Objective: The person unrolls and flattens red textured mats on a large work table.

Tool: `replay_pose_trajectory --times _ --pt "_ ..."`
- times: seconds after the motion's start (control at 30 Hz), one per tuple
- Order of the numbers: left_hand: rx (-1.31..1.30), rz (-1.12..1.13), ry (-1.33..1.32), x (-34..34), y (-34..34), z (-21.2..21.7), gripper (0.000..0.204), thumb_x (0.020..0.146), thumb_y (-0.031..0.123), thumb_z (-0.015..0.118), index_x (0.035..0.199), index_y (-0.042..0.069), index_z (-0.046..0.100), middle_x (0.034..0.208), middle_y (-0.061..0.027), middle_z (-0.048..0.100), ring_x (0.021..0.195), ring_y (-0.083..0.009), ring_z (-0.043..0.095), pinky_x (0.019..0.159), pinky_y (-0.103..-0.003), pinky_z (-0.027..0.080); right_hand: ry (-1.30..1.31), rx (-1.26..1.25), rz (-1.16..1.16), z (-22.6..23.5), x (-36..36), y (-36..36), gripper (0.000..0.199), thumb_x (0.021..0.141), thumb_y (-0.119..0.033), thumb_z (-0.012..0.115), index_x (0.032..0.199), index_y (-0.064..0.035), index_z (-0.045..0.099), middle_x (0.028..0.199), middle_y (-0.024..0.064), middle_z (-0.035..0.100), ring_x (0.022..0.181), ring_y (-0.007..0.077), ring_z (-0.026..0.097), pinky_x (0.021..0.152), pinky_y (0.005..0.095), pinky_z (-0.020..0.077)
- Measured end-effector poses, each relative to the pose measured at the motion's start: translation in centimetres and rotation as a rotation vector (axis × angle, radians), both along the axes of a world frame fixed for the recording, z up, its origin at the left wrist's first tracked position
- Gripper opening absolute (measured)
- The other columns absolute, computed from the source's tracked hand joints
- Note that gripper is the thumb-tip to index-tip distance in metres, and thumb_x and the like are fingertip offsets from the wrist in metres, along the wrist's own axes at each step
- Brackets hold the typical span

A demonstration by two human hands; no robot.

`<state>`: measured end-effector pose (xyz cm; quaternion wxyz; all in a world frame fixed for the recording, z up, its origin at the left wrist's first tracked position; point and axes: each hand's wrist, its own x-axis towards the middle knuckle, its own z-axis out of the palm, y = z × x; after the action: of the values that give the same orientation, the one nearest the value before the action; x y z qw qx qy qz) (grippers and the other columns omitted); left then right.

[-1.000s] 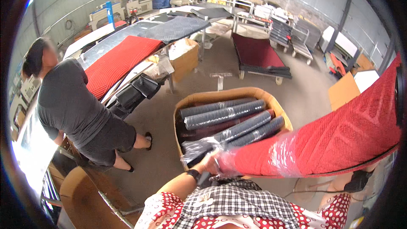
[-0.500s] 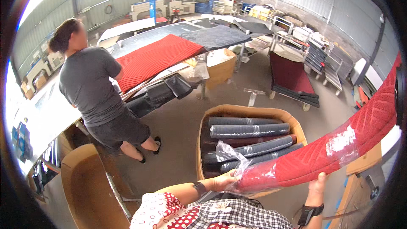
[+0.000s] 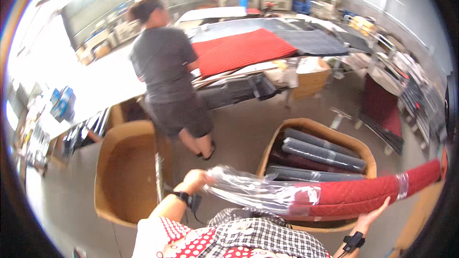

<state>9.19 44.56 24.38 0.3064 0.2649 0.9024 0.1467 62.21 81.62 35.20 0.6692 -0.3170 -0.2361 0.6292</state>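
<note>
L hand [image 3: 195, 180] grips plastic wrap [image 3: 248, 191] – R hand [image 3: 370, 217] under red roll [image 3: 368, 192].

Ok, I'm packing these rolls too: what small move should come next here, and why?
Probably lower the red roll into the box beside the dark rolls. The left hand grips its loose plastic wrap, the right hand supports it underneath, and it hangs over the box.

rolls [image 3: 325, 155] in box [image 3: 356, 145], behind mat [image 3: 363, 193].

We see a red quilted roll [image 3: 363, 193] lying nearly level across the lower right of the frame, its left end sheathed in crinkled clear plastic wrap [image 3: 244, 188] (loose, trailing toward lower centre).
</note>
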Motion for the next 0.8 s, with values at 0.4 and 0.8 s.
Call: replay_pose_trajectory --times 0.4,0.8 --pt "-0.031 0.703 0.892 2.1 -27.4 -3.3 0.007 0.088 0.013 0.060 0.094 0.009 0.059 0.083 -0.0169 0.069 0.079 -0.0346 0.068 0.070 -0.045 0.052 -0.372 -0.354 -0.027 -9.4 -5.4 -1.7 0.090 0.079 -0.061 0.067 0.146 -0.0073 0.041 0.148 0.0162 0.045 0.129 0.0354 0.050 0.107 0.0515 0.0419" --pt "0.332 -0.289 0.370 7.6 -1.9 0.9 0.026 0.084 0.025 0.066 0.068 0.005 0.069 0.099 -0.0134 0.064 0.098 -0.0308 0.061 0.085 -0.039 0.051 -0.217 -0.283 0.626 -10.6 -16.0 1.7 0.090 0.082 -0.066 0.060 0.147 -0.0069 0.041 0.145 0.0148 0.048 0.130 0.0325 0.049 0.111 0.0461 0.0364"
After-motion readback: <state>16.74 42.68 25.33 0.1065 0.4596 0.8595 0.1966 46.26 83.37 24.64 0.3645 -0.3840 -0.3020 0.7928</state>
